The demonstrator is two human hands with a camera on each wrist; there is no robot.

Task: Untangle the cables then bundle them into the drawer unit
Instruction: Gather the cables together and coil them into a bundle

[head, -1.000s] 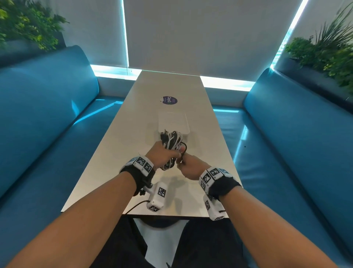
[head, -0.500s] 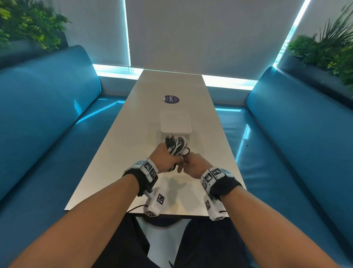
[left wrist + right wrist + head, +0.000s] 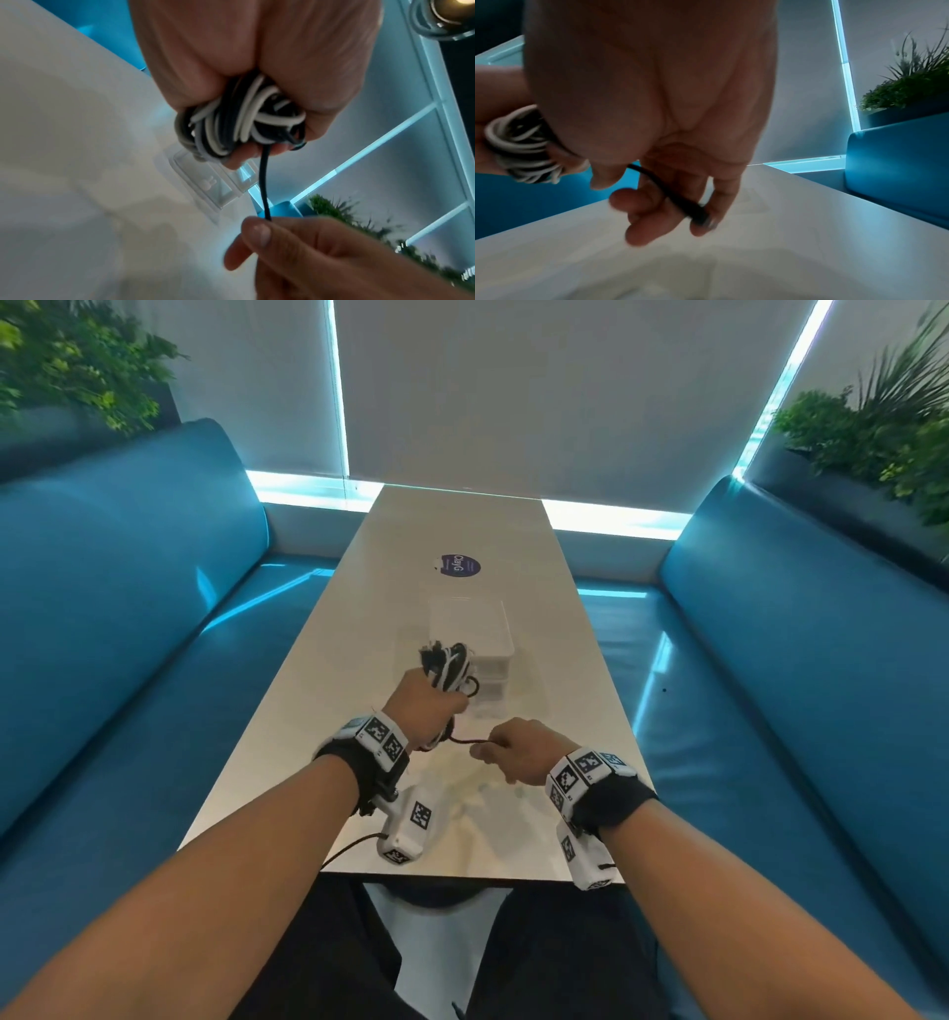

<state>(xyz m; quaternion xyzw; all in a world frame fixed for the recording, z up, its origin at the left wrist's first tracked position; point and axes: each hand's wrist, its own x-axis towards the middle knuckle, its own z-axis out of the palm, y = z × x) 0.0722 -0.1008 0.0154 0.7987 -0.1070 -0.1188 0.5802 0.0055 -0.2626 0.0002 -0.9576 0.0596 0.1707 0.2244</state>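
Your left hand (image 3: 429, 706) is clenched around a tangled wad of black, grey and white cables (image 3: 239, 123), fingers wrapped tight so loops bulge out above and below the fist. Your right hand (image 3: 518, 749) pinches one black cable (image 3: 264, 182) between thumb and curled fingers; it runs taut from the wad to that hand, its plug end (image 3: 700, 217) lying across your fingers. Both forearms reach forward over the near end of the white table (image 3: 359, 629), hands raised off it, the right one lower and nearer you. Just beyond the left fist, the clear drawer unit (image 3: 480, 634) stands on the table.
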